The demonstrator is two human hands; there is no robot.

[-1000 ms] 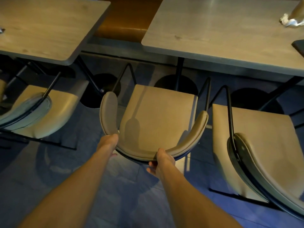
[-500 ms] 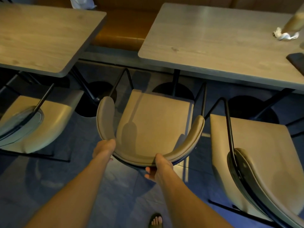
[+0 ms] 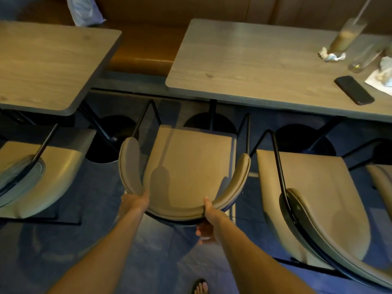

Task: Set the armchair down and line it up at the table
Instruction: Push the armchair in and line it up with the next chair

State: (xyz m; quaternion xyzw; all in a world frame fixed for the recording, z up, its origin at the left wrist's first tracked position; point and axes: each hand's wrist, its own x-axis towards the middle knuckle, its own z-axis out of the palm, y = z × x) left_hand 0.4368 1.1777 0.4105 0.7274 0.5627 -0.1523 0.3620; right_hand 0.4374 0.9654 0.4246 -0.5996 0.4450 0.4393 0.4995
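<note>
My left hand (image 3: 135, 203) and right hand (image 3: 209, 217) grasp the tan curved-back armchair (image 3: 186, 166); its seat points straight ahead at the grey wooden desk (image 3: 254, 66), slightly left of centre.

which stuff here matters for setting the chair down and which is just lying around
In the job:
armchair
table
left hand
right hand

Lying about:
phone
iced drink glass
empty glass
crumpled napkin
bag on the bench
neighbouring chairs

Both hands (image 3: 135, 203) (image 3: 209, 219) grip the armchair (image 3: 186, 166) backrest beside the table (image 3: 265, 66)
</note>
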